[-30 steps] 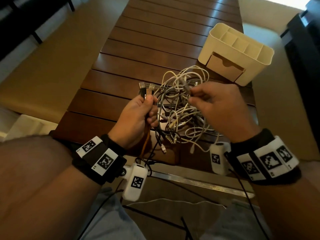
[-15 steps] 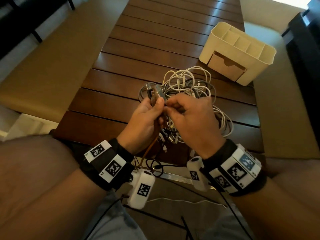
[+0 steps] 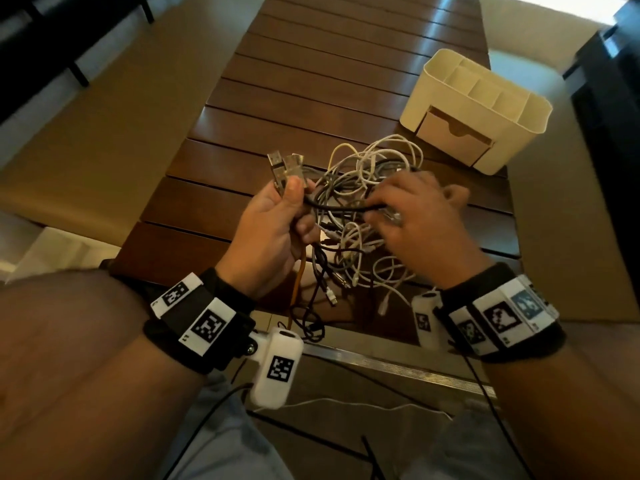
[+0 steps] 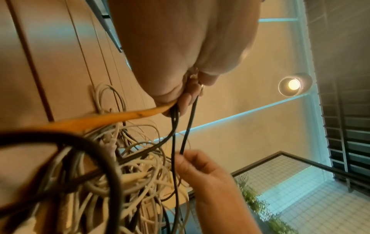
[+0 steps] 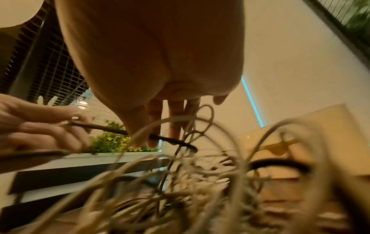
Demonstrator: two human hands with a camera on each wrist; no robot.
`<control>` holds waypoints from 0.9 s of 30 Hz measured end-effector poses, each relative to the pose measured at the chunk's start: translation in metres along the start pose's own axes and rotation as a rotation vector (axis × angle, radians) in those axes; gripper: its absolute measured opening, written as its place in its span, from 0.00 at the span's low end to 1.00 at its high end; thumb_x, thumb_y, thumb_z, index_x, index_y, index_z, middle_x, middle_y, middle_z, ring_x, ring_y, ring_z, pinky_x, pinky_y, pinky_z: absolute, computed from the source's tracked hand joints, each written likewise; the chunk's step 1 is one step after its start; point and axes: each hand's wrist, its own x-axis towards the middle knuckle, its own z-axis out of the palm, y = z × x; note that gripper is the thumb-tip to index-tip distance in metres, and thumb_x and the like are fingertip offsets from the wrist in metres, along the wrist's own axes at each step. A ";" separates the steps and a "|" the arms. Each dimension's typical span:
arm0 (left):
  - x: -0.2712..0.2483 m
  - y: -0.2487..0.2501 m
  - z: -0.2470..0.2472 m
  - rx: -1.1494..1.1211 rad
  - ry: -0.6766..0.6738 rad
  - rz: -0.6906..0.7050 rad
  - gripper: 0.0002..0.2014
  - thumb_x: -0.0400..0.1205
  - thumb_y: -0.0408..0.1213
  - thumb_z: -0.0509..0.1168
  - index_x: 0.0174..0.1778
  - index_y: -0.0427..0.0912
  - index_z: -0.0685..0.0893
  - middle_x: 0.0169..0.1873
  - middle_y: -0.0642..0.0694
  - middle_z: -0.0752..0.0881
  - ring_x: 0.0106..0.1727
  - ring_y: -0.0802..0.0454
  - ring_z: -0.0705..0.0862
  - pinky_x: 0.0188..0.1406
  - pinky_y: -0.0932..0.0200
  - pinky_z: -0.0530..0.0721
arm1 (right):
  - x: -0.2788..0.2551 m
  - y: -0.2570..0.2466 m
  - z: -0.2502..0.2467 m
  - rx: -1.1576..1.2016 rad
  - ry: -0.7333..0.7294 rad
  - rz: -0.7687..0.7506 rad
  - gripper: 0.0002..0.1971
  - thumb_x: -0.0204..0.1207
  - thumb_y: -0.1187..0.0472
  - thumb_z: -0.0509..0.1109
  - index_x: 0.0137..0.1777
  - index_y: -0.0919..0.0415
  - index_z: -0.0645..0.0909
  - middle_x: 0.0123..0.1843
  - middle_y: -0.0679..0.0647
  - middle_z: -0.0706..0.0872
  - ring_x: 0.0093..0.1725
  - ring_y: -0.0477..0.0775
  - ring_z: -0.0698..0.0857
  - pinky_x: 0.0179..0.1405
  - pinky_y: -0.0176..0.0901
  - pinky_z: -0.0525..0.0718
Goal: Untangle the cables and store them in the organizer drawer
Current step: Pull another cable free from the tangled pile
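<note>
A tangle of white, grey, black and orange cables is lifted over the near end of the wooden table. My left hand grips several cables in its fist, their USB plugs sticking up above the thumb; the orange cable runs out below it. My right hand pinches a black cable that stretches between the two hands, its other fingers spread into the tangle. The cream organizer stands at the back right, its drawer pushed in.
Loose cable ends dangle over the table's near edge, above my lap. A tan bench runs along the left of the table and another seat along the right. The table's far half lies behind the tangle.
My right hand has moved away from the left, to the right, drawing a black cable out between them. The left hand still holds the plugs upright.
</note>
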 end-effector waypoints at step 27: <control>-0.006 0.006 0.005 -0.102 0.034 0.089 0.20 0.90 0.51 0.47 0.41 0.42 0.73 0.29 0.49 0.76 0.41 0.49 0.86 0.47 0.57 0.86 | -0.003 -0.015 0.018 0.274 -0.101 -0.229 0.16 0.82 0.46 0.60 0.59 0.54 0.82 0.54 0.46 0.81 0.51 0.46 0.81 0.52 0.57 0.83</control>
